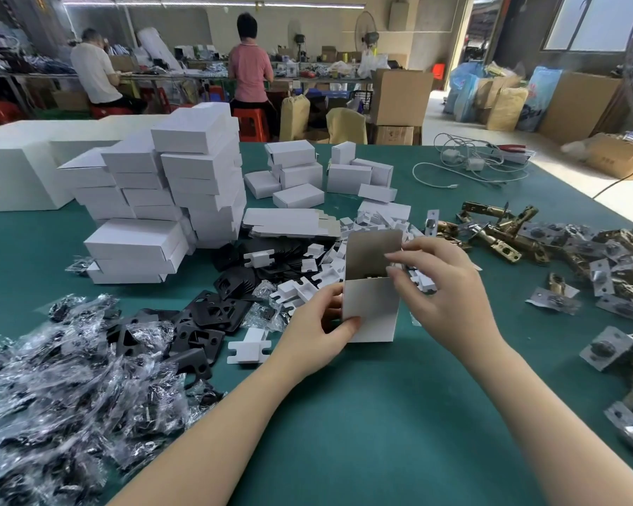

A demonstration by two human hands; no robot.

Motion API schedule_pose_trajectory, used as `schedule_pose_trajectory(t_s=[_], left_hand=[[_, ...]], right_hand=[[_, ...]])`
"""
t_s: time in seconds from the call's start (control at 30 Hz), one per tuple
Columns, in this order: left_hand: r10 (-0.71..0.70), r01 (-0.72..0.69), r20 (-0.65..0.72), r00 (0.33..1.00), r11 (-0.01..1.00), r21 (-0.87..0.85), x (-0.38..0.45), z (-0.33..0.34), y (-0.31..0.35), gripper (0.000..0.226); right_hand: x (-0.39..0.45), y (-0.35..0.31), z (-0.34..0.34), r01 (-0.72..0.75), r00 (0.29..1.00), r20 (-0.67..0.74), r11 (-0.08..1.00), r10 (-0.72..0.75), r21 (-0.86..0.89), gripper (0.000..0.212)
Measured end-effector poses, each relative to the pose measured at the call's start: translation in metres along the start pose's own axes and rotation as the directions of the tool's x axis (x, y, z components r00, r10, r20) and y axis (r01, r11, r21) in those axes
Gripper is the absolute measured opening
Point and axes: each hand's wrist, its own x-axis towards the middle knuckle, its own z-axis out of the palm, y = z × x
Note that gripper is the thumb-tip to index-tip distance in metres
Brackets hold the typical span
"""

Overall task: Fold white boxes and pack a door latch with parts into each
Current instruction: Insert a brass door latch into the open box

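A white box stands upright on the green table near its middle, top flap raised and something dark just visible inside — the left hand grips its lower left side, thumb curled across the front. The right hand hovers at the open top with fingers relaxed and apart, holding nothing. Behind lie flat blanks and stacked boxes; black plates and bagged parts spread left, brass latches right.
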Motion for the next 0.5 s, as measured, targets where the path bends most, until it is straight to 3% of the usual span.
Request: schedule_pose_trajectory(t_s=[0.13,0.27,0.33,0.4,0.47,0.5], left_hand=[[0.005,-0.005,0.006,1.0,1.0,0.029,0.0,-0.001,0.001,0.045],[0.098,-0.1,-0.073,0.992,0.995,-0.025,-0.005,0.004,0.008,0.034],[0.176,-0.182,-0.201,0.963,0.983,-0.009,-0.005,0.003,0.014,0.028],[0.251,-0.218,-0.326,0.912,0.967,0.133,-0.001,-0.006,0.022,0.028],[0.285,-0.162,-0.387,0.877,0.933,0.322,0.01,-0.029,0.031,0.028],[0.264,-0.094,-0.366,0.892,0.902,0.421,0.016,-0.044,0.036,0.031]], right_hand=[[-0.011,0.003,0.009,-0.065,0.998,-0.008,0.992,0.067,0.107,0.041],[-0.036,0.0,0.028,-0.476,0.88,0.17,0.818,0.444,0.325,0.076],[-0.048,0.003,0.035,-0.527,0.843,0.303,0.795,0.444,0.301,0.074],[-0.052,0.006,0.036,-0.484,0.854,0.346,0.838,0.389,0.252,0.06],[-0.052,0.007,0.035,-0.477,0.852,0.352,0.851,0.387,0.221,0.056],[-0.052,0.007,0.035,-0.494,0.842,0.36,0.843,0.402,0.212,0.057]])
